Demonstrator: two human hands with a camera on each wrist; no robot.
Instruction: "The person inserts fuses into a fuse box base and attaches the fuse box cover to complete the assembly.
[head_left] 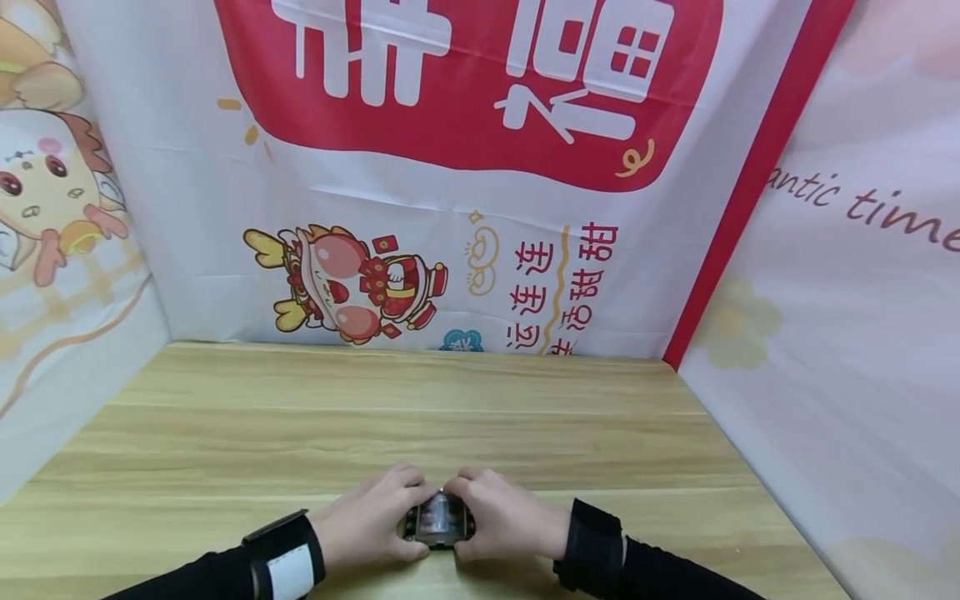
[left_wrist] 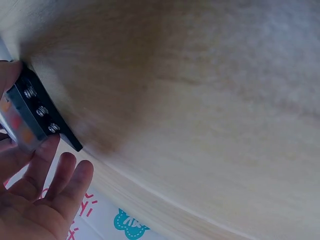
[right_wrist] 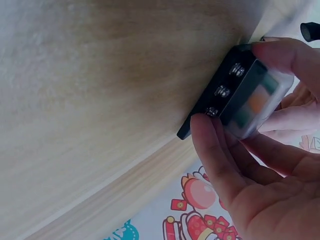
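A small black-based device with a clear domed cover [head_left: 441, 521] rests on the wooden table between the two hands. My left hand [head_left: 372, 518] grips its left end, fingers at the far side and thumb at the near side. The right hand [head_left: 512, 518] grips the opposite end in the same way. Close up in the left wrist view, shiny metal coils or screw heads line the black side of the device [left_wrist: 36, 106]. Through the cover [right_wrist: 257, 102] in the right wrist view, orange and green patches show, though what they are is unclear.
The wooden table [head_left: 420, 400] extends ahead and to both sides. A printed red and white cloth [head_left: 360, 187] hangs along its far edge. Patterned white cloths stand at the left [head_left: 97, 242] and right [head_left: 817, 333]. Black bands wrap both wrists.
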